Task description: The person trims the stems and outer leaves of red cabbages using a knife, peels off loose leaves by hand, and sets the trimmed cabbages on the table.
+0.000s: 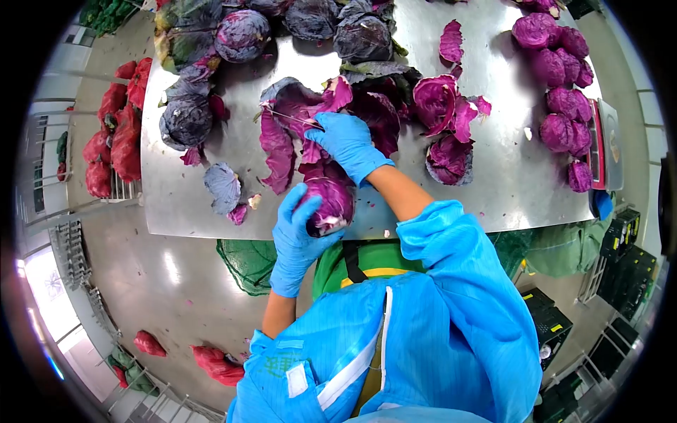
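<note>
My left hand [300, 236], in a blue glove, holds a red cabbage [331, 204] at the table's front edge, its cut base facing me. Just above it, my right hand [347, 143], also gloved, is closed around the handle end of a thin blade [293, 118] that points left over loose purple leaves [277, 151]. More peeled leaves lie behind and to the right of my right hand. The held cabbage touches some of the loose leaves.
Dark unpeeled cabbages [242, 35] line the back and left of the metal table [183, 204]. Peeled purple cabbages [557, 134] are stacked at the right, beside a red-edged device [599, 141]. Red net sacks [127, 141] stand left of the table.
</note>
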Tool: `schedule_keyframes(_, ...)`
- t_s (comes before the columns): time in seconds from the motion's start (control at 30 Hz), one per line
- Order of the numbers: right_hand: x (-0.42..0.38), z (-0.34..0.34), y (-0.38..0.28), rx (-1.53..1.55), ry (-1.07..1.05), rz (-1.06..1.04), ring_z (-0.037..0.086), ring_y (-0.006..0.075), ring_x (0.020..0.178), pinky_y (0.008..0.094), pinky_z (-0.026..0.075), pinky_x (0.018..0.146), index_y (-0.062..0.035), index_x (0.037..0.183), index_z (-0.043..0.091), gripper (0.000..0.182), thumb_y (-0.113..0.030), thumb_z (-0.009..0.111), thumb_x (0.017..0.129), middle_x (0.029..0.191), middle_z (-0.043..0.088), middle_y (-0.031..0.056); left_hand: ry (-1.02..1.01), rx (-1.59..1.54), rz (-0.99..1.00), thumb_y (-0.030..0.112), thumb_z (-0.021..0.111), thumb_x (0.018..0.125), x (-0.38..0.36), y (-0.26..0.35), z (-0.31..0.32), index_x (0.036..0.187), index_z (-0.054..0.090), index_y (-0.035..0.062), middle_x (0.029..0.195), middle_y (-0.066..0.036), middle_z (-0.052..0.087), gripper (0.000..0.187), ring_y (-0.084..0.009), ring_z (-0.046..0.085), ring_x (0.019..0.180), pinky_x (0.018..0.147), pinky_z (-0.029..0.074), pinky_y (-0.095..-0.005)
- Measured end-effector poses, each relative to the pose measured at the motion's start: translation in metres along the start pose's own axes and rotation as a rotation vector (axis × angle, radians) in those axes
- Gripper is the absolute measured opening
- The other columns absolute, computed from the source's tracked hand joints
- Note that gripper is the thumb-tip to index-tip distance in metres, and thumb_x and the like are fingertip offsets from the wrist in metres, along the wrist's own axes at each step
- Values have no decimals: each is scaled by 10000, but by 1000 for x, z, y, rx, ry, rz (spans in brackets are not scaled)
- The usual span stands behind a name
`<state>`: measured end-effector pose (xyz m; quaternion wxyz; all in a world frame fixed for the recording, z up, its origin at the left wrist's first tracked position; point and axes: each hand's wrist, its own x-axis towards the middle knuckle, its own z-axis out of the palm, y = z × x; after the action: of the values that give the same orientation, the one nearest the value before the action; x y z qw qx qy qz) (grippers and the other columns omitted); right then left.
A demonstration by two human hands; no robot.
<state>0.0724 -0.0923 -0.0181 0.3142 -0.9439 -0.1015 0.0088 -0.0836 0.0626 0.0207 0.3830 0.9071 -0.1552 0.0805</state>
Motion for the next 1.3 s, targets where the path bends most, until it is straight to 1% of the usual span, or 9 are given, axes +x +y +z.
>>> schedule_keyframes(0.07,-11,-1,-16,44,197,-69,648,331,792,442,509,666,-117,1233,556,565,-508,600,827,876,666,142,129,103,-195,317,892,548,8,11,-3,1335,440,141,1266,-153,464,924,-327,473,1155,956,432,-428)
schedule_keyframes(0.1,-23,-25,-31,60,111,54,652,316,765,425,504,653,-98,1289,498,609,-511,582,851,858,662,145,129,83,-379,325,888,555,15,16,-7,1367,415,125,1275,-153,442,962,-317,463,1116,938,427,-414)
schedule_keyframes(0.27,-94,-36,-23,479,44,40,652,284,691,384,511,559,-86,1061,584,340,-373,611,881,887,650,131,192,7,-269,285,882,568,21,-12,-3,1368,387,38,1291,-157,443,972,-274,454,1172,1019,372,-385)
schedule_keyframes(0.47,-131,-14,-3,337,231,-239,642,285,681,370,519,562,-78,986,620,193,-239,598,883,883,648,116,147,-161,-373,273,883,586,28,-18,-2,1326,407,7,1289,-153,461,919,-250,473,1173,1022,381,-369)
schedule_keyframes(0.57,-126,-19,-12,285,226,-260,625,284,647,378,509,538,-72,942,615,165,-222,589,880,832,629,108,108,-320,-510,267,886,593,30,-12,-4,1322,403,-15,1269,-152,472,919,-241,479,1167,1008,398,-355)
schedule_keyframes(0.7,-122,-20,-12,183,129,-295,595,276,592,390,483,491,-82,874,587,151,-232,574,886,764,586,101,10,-134,-451,318,879,595,34,-9,-6,1340,385,-19,1288,-163,450,956,-250,473,1179,1012,393,-358)
schedule_keyframes(0.9,-119,-14,-11,116,126,-306,585,278,569,393,465,463,-97,852,566,154,-247,564,884,741,566,101,-77,-304,-543,327,869,607,40,-8,-11,1365,341,-25,1296,-166,435,988,-264,468,1187,1014,389,-364)
schedule_keyframes(1.07,-116,-15,-13,145,163,-308,579,284,541,401,463,457,-98,837,557,170,-259,555,888,729,556,100,-70,-224,-482,334,867,608,38,-7,-9,1361,336,-27,1293,-172,428,990,-262,471,1182,1003,401,-363)
schedule_keyframes(1.3,-108,-25,-17,-48,0,-277,590,256,537,396,470,428,-97,799,552,164,-250,551,858,700,553,94,-91,-145,-471,353,873,595,42,-6,-8,1347,345,-28,1256,-165,424,995,-267,490,1137,977,421,-366)
